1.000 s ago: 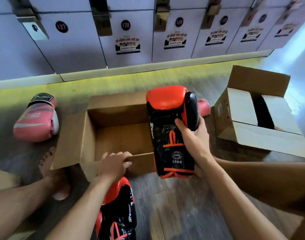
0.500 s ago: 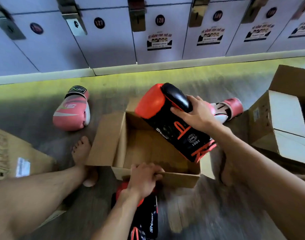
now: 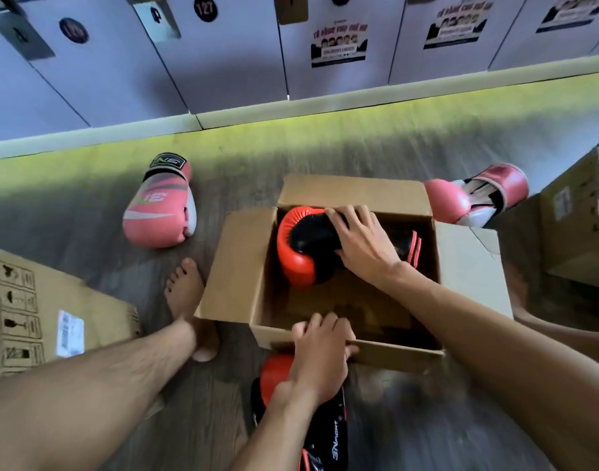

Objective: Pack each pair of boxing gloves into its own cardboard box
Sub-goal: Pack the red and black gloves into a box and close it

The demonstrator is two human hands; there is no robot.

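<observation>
Lockers (image 3: pixel 237 62) line grey plank floor (image 3: pixel 70 212); right fingers (image 3: pixel 345 215) grasp orange glove (image 3: pixel 293 266) inside box (image 3: pixel 233 266), left fingers (image 3: pixel 311 326) grip its rim.

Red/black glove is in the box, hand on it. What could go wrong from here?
1. The red-and-black glove under the right hand lies across the far half of the open cardboard box; left skewed, its mate may not fit.
2. The second red-and-black glove lies outside, beneath the left hand gripping the near wall: easy to overlook.
3. A pink glove lies by the right flap and could land in the wrong box.
</observation>
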